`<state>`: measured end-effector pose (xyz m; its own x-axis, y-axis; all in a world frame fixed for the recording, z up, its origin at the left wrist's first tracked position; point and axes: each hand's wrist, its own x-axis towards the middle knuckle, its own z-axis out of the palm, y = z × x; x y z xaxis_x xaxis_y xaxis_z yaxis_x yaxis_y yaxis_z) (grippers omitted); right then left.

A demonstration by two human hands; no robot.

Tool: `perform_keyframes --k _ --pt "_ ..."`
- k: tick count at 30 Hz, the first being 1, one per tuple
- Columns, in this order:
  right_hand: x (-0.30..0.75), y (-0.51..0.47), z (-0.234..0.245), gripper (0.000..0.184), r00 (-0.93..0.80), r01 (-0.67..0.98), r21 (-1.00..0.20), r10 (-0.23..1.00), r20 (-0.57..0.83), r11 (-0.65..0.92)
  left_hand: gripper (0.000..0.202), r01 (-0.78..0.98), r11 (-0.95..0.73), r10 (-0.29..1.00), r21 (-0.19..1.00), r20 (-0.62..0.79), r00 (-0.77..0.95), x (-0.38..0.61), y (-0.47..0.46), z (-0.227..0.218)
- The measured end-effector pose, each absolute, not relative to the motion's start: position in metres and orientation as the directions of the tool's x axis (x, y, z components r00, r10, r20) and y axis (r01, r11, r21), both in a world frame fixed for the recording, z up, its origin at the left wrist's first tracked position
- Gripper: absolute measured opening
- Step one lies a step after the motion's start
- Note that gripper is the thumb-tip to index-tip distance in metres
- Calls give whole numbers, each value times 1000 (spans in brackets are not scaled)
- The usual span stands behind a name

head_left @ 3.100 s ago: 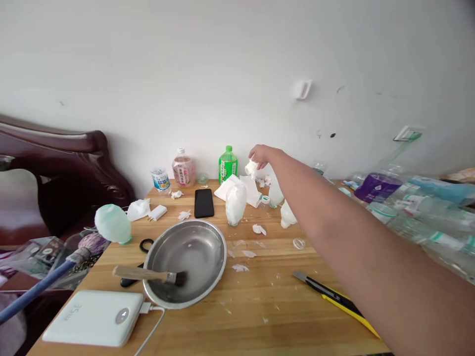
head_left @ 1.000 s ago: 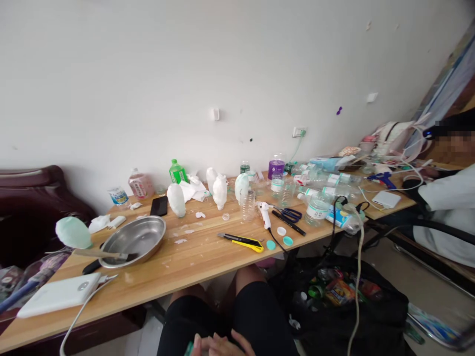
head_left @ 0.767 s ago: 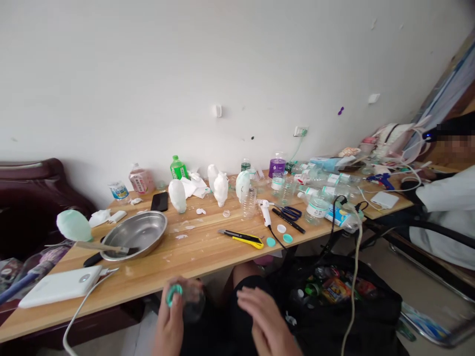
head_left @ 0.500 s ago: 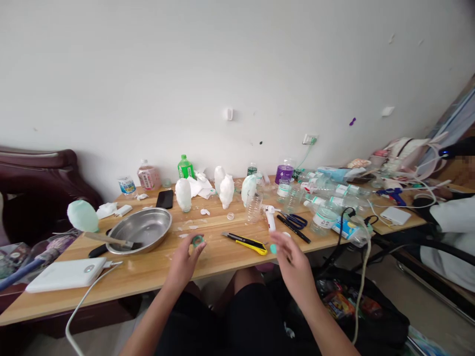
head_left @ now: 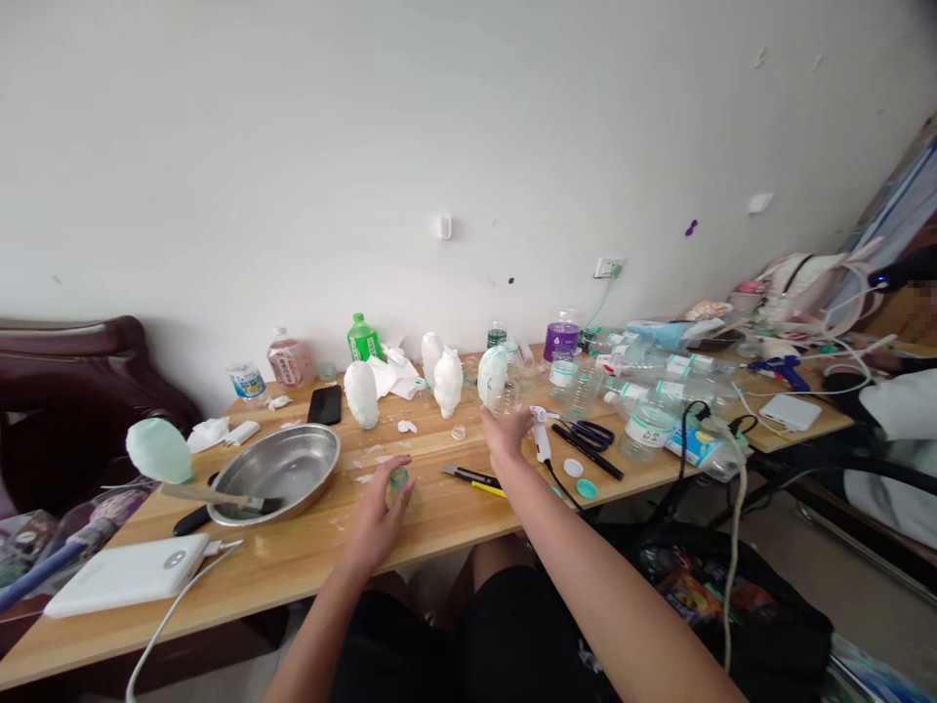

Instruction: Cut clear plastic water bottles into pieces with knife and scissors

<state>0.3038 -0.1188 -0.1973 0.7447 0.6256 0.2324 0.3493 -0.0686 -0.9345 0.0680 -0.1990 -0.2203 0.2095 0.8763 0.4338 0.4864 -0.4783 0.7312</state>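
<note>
- The left hand [head_left: 385, 498] is over the front part of the tabletop [head_left: 454, 517], near its front edge, thumb and fingers curled round a clear bottle piece [head_left: 399, 478] with a teal ring at its neck.
- The right hand [head_left: 507, 430] reaches farther in, at a ribbed clear bottle [head_left: 505, 393] that stands toward the middle of the tabletop; its fingers are partly hidden, so I cannot tell whether they are closed on it.
- A yellow-and-black cutter [head_left: 468, 475] lies between the hands, partly behind the right forearm.
- Just right of the right hand lie a white glue gun [head_left: 542, 437], dark-handled scissors [head_left: 592, 434] and a black pen [head_left: 586, 451], with a white lid [head_left: 573, 469] and a teal lid [head_left: 587, 488] near the front edge.
- Behind the hands stand white-coated shapes [head_left: 448, 381], with a pale green one [head_left: 492, 371] just behind the ribbed bottle.
- Toward the left end sits a steel bowl [head_left: 285, 459], a brush [head_left: 212, 496] resting across its rim.
- A white power bank [head_left: 128, 574] lies by the front left corner.
- Against the far edge stands a green bottle [head_left: 364, 339].
</note>
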Motion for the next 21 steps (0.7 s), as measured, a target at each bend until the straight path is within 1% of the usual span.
perform_keyframes --k 3,5,8,11,13,14,15,16,17,18,19,21 --pt "307 -113 -192 61 807 310 -933 569 156 -185 35 474 -491 869 730 444 218 68 -202 -223" --pt "310 -112 -188 62 802 322 -924 578 150 -207 37 462 -489 869 740 456 190 67 -202 -226" --pt "312 -121 -175 60 752 387 -907 626 209 -163 38 448 -471 877 760 458 146 62 -198 -230" --pt "311 -152 -153 64 661 484 -875 666 345 -27 35 373 -403 914 835 391 113 56 -197 -228" --pt "310 -189 -140 66 536 549 -829 717 446 105 38 209 -315 948 926 317 24 54 -203 -220" --pt "310 -212 -136 64 448 575 -801 755 478 166 41 75 -272 960 959 276 -42 54 -209 -214" --pt "310 -236 -134 60 310 604 -762 812 494 233 44 -82 -239 968 968 230 -104 56 -217 -207" --pt "309 -260 -134 58 114 671 -682 868 483 292 47 -245 -218 970 945 182 -160 58 -228 -199" --pt "309 -283 -137 56 -14 717 -622 898 439 315 47 -392 -216 969 894 148 -196 61 -239 -191" --pt "307 -304 -141 58 -74 754 -579 916 395 311 47 -486 -213 970 848 122 -211 65 -251 -184" --pt "305 -322 -146 60 -102 783 -547 929 356 296 45 -537 -219 967 815 107 -232 70 -264 -178" --pt "300 -346 -155 67 -107 818 -513 946 306 259 41 -563 -239 954 791 81 -290 80 -286 -172"
